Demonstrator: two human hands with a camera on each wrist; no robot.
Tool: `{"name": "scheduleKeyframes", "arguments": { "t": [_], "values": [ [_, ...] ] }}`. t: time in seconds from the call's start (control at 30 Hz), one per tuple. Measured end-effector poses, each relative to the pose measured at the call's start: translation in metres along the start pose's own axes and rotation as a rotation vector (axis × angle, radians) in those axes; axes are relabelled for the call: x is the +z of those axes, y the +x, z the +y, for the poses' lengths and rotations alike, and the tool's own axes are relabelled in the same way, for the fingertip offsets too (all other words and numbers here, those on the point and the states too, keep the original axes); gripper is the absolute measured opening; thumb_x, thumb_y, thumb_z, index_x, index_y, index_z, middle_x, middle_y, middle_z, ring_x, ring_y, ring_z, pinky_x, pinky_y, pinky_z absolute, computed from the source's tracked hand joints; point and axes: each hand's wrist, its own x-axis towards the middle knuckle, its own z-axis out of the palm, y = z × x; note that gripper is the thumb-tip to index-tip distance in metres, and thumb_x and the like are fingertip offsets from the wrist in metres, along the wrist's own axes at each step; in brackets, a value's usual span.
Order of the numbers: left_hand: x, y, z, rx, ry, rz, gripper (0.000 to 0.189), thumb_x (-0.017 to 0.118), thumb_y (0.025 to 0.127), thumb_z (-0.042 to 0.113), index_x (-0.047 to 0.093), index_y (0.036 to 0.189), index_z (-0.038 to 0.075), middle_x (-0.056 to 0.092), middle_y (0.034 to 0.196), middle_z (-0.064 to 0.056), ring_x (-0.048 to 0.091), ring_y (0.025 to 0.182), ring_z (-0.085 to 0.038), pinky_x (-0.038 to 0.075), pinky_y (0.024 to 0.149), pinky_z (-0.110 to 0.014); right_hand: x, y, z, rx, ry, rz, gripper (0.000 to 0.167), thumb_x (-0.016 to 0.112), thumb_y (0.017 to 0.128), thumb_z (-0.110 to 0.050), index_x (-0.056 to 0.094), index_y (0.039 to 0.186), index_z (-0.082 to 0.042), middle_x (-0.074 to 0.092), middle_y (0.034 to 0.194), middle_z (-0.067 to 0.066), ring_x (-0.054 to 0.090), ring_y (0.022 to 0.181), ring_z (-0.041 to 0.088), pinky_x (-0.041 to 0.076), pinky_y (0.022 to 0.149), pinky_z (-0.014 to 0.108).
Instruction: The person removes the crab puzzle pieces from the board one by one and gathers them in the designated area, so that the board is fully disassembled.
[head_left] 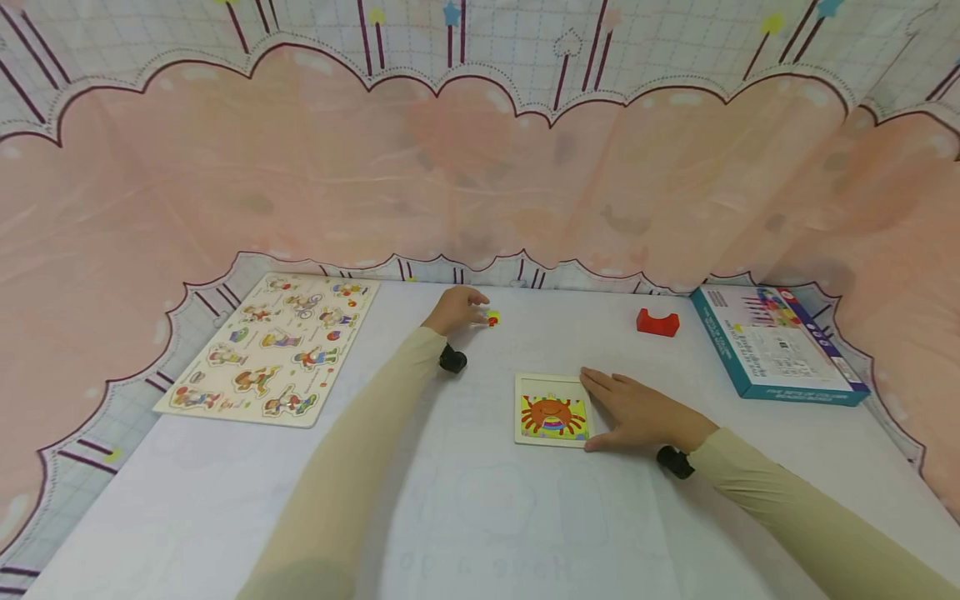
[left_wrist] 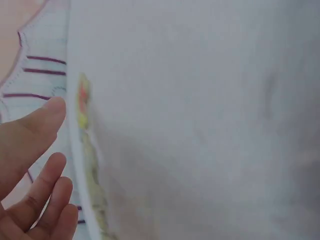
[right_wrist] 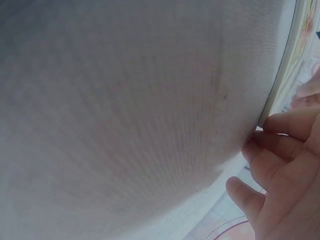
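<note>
A crab jigsaw (head_left: 553, 417) is seated in a pale tray (head_left: 517, 412) on the bench (head_left: 465, 500); a bare strip is noted along its far side. The tray's right edge is touched by the extended fingers of the right hand (head_left: 637, 412), apparently for steadying. A yellow-and-red jigsaw piece (head_left: 492, 318) lies just beside the left hand (head_left: 456, 310); its fingers are parted, nothing gripped. Piece retrieval is judged in hand; a fingertip pinch is called for.
</note>
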Motion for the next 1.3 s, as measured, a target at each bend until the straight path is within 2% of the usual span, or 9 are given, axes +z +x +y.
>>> {"name": "scheduleKeyframes", "arguments": {
  "t": [0.13,0.27,0.4,0.6,0.7,0.83,1.0,1.3],
  "values": [
    [-0.001,-0.011,0.009,0.064,0.0,0.02,0.036,0.07,0.083,0.011,0.064,0.117,0.003,0.061,0.124,-0.015,0.052,0.118,-0.03,0.041,0.101,-0.039,0.0,0.0,0.0,-0.004,-0.004,0.001,0.107,0.065,0.07,-0.068,0.025,0.148,-0.006,0.025,0.155,0.011,0.03,0.138,0.036,0.029,0.109,0.054],
    [0.003,-0.032,0.027,0.158,0.063,0.009,0.036,0.071,0.083,0.013,0.065,0.117,0.003,0.063,0.12,-0.016,0.054,0.114,-0.03,0.042,0.099,-0.04,0.0,0.0,0.0,-0.007,-0.008,0.002,0.108,0.065,0.07,-0.068,0.026,0.148,-0.005,0.025,0.155,0.012,0.03,0.139,0.036,0.029,0.11,0.054],
    [0.013,-0.056,0.042,0.212,0.088,-0.072,0.035,0.071,0.083,0.016,0.066,0.117,0.005,0.063,0.117,-0.013,0.056,0.111,-0.029,0.044,0.095,-0.038,-0.001,0.0,-0.001,-0.014,-0.001,0.0,0.107,0.065,0.07,-0.068,0.026,0.148,-0.006,0.026,0.155,0.012,0.031,0.138,0.036,0.029,0.11,0.054],
    [0.031,-0.087,0.054,0.218,0.134,-0.215,0.033,0.072,0.082,0.02,0.068,0.113,0.01,0.064,0.114,-0.007,0.057,0.107,-0.022,0.046,0.092,-0.033,0.0,0.001,0.001,-0.026,-0.002,-0.002,0.106,0.064,0.071,-0.069,0.025,0.149,-0.008,0.025,0.155,0.01,0.032,0.137,0.036,0.031,0.108,0.054],
    [0.037,-0.098,0.057,0.234,0.184,-0.26,0.031,0.074,0.08,0.022,0.07,0.109,0.01,0.063,0.107,-0.005,0.056,0.097,-0.017,0.046,0.086,-0.03,0.001,0.001,0.002,-0.032,-0.007,0.0,0.105,0.063,0.071,-0.069,0.026,0.148,-0.008,0.026,0.155,0.01,0.033,0.137,0.037,0.031,0.108,0.054],
    [0.045,-0.107,0.056,0.266,0.215,-0.29,0.029,0.078,0.077,0.023,0.072,0.102,0.01,0.062,0.096,-0.002,0.051,0.083,-0.013,0.043,0.076,-0.026,0.001,0.001,0.002,-0.037,-0.013,0.005,0.105,0.063,0.071,-0.069,0.027,0.148,-0.009,0.027,0.155,0.01,0.034,0.136,0.037,0.033,0.107,0.054],
    [0.053,-0.111,0.055,0.269,0.235,-0.28,0.03,0.08,0.073,0.026,0.071,0.099,0.012,0.059,0.091,0.0,0.049,0.079,-0.012,0.042,0.071,-0.024,0.001,0.001,0.002,-0.043,-0.023,0.011,0.104,0.063,0.071,-0.07,0.028,0.148,-0.009,0.027,0.154,0.009,0.035,0.135,0.038,0.035,0.105,0.054],
    [0.057,-0.117,0.062,0.222,0.295,-0.232,0.031,0.08,0.074,0.029,0.068,0.097,0.011,0.061,0.098,-0.002,0.054,0.086,-0.013,0.047,0.08,-0.026,0.0,0.001,0.002,-0.048,-0.032,0.014,0.103,0.062,0.071,-0.07,0.029,0.148,-0.01,0.028,0.154,0.01,0.035,0.135,0.039,0.037,0.104,0.054]
  ]
}}
